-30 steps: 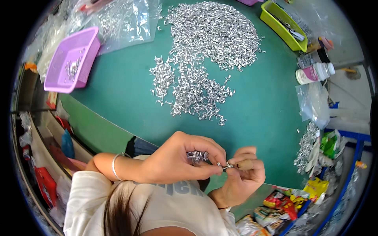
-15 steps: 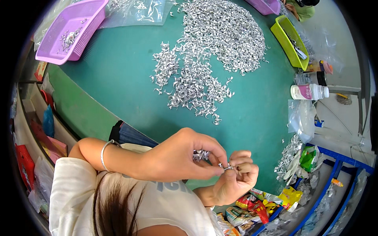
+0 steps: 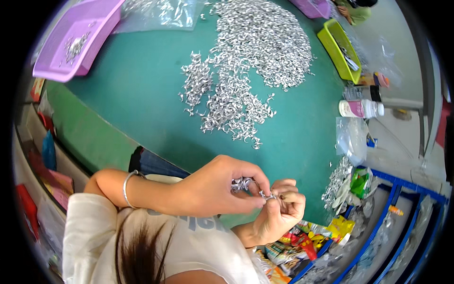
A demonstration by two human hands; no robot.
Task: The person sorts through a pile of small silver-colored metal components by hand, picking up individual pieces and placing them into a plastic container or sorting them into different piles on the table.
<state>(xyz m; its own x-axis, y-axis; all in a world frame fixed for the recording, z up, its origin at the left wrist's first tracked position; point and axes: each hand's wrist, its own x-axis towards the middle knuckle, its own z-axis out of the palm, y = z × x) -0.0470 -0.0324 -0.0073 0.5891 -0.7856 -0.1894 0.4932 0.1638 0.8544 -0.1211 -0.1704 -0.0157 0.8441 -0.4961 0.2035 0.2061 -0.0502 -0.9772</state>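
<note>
My left hand, with a bangle on its wrist, cups several small curved silver metal pieces in its bent fingers. Its thumb and forefinger pinch another small metal piece at the fingertips. Facing it, my right hand grips the other side of that same piece between thumb and curled fingers. Exactly how the piece sits there is partly covered by the fingertips. Beyond both hands, a loose cluster of like metal pieces lies on the green tabletop, joining a much larger heap farther away.
A purple basket holding some pieces stands at far left, beside a clear plastic bag. Along the right are a green basket, a white bottle, scattered pieces and a blue rack. Another person is at far right.
The view has shifted slightly, so the table's contents sit a little farther left. Both hands stay together at the same piece, with only a small change in the fingers.
</note>
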